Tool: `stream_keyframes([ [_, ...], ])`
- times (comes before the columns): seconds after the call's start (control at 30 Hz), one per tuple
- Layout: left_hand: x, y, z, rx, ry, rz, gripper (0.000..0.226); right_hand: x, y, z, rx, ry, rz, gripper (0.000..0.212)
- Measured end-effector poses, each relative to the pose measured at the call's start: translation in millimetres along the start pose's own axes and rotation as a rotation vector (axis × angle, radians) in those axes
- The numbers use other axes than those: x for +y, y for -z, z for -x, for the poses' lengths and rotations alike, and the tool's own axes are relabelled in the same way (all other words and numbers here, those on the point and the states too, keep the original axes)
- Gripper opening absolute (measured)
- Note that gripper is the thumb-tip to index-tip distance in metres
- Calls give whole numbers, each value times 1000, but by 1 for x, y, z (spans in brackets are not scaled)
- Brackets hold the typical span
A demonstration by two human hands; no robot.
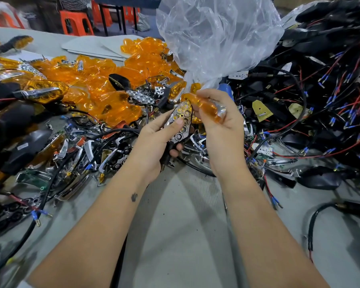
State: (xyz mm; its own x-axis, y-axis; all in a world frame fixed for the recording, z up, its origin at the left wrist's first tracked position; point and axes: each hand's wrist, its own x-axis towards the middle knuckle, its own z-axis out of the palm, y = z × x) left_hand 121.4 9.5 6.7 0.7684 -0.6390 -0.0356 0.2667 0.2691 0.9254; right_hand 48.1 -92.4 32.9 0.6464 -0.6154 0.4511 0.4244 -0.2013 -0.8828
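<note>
My left hand (154,140) grips a turn-signal lamp body with a chrome reflector (180,123), thumb pressed on its face and fingers curled under its black housing. My right hand (222,129) holds an amber lens cover (204,108) just right of the reflector, its near edge almost touching the chrome. Both hands hover above the middle of the grey worktable (187,225).
A heap of amber lenses (112,80) lies behind and left, with chrome trims and wired parts (75,150) in front of it. A clear plastic bag (214,34) stands behind the hands. Black housings with red and blue wires (320,90) pile up at the right. Orange stools (76,22) stand beyond the table.
</note>
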Motion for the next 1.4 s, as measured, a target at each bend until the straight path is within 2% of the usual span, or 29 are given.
stream_keyframes([
  [0.13,1,2,0,-11,25,66,17,3,-2,3,-110,-20,191,42],
  [0.27,3,2,-2,27,82,142,21,6,-4,4,-133,-147,125,51],
  [0.4,2,1,-2,50,99,195,30,7,-8,7,-118,-173,61,47],
  [0.47,2,1,-2,50,64,183,31,9,-10,9,-134,-136,127,47],
  [0.6,4,2,0,43,106,278,42,13,-11,12,-215,-26,331,42],
  [0.7,6,2,0,41,125,315,39,13,-12,13,-258,-49,331,32],
  [0.8,6,4,0,23,98,260,34,13,-13,12,-222,-67,282,23],
  [0.97,4,6,-1,-18,93,242,38,9,-13,10,-144,-29,319,28],
  [1.07,0,6,-2,22,64,222,33,9,-13,10,-71,-59,313,29],
  [1.17,-1,6,-2,32,49,227,38,11,-14,11,-22,-71,249,29],
  [1.27,0,7,-1,0,26,229,34,13,-14,10,-25,-70,223,30],
  [1.4,3,12,-1,-37,-12,224,19,12,-15,12,-66,-87,197,27],
])
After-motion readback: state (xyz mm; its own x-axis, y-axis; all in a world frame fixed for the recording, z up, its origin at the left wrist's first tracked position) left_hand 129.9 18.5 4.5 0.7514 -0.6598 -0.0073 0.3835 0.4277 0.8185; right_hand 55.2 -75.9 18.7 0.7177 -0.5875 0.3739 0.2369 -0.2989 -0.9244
